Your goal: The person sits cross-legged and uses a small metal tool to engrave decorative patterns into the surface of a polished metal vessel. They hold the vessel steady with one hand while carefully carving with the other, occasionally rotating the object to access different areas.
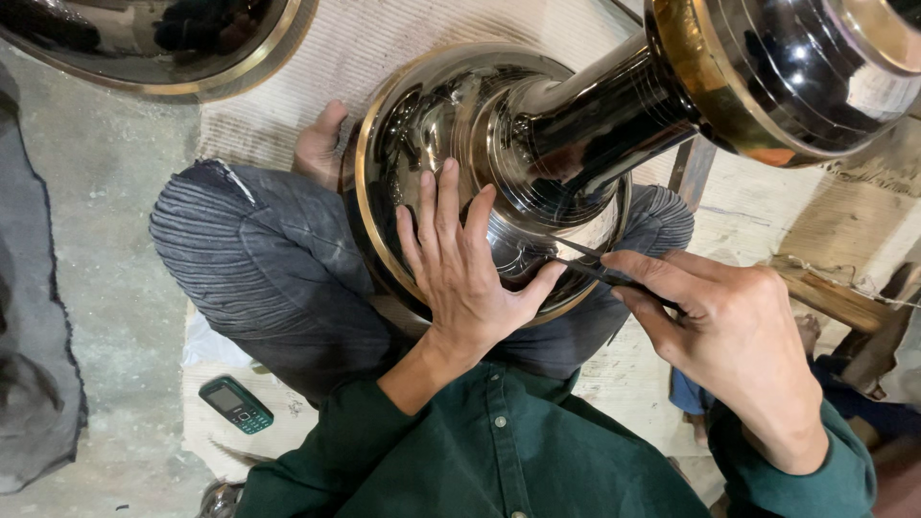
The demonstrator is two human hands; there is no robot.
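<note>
A large polished dark metal vessel (451, 115) with a brass-coloured rim lies on its side across my lap, its neck running up to the right toward a round bulb (796, 77). My left hand (465, 264) lies flat with fingers spread on the curved base of the vessel. My right hand (729, 336) pinches a thin dark engraving tool (600, 271), and the tool's tip touches the metal just beside my left thumb.
I sit cross-legged on a woven mat (384, 38), with a bare foot (321, 144) by the vessel. A small green mobile phone (236, 405) lies on the floor to the left. Another shiny vessel (163, 48) stands top left. Wooden pieces (835, 297) lie to the right.
</note>
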